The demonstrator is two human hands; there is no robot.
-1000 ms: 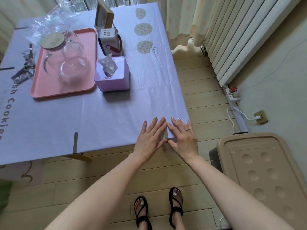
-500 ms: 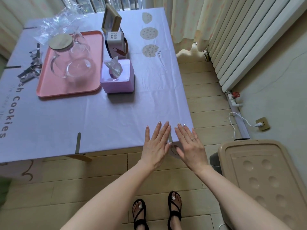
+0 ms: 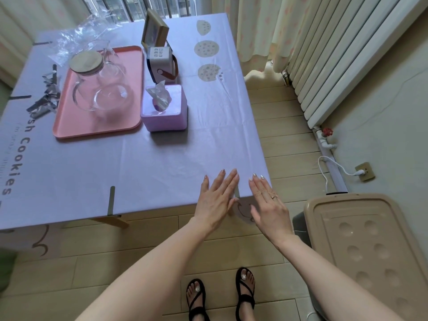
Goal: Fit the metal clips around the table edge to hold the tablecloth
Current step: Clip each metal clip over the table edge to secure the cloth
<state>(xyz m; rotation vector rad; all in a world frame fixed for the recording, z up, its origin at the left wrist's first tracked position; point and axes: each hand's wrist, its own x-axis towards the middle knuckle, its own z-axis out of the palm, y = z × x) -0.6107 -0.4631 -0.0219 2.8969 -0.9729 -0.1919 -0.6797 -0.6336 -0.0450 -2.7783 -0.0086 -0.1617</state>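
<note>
Left hand (image 3: pixel 216 200) flat, fingers straight, on tablecloth (image 3: pixel 162 163) at near edge; holds nothing. Right hand (image 3: pixel 268 205) also flat and empty, just beside it at corner; contact with cloth unclear. Clip (image 3: pixel 236 193) on edge, in gap between hands. Second clip (image 3: pixel 111 200) well left of left hand. Spare clips (image 3: pixel 46 98) far beyond. Likely best: smooth cloth outward from clip, confirm it is pushed fully home, no wrinkle trapped.
</note>
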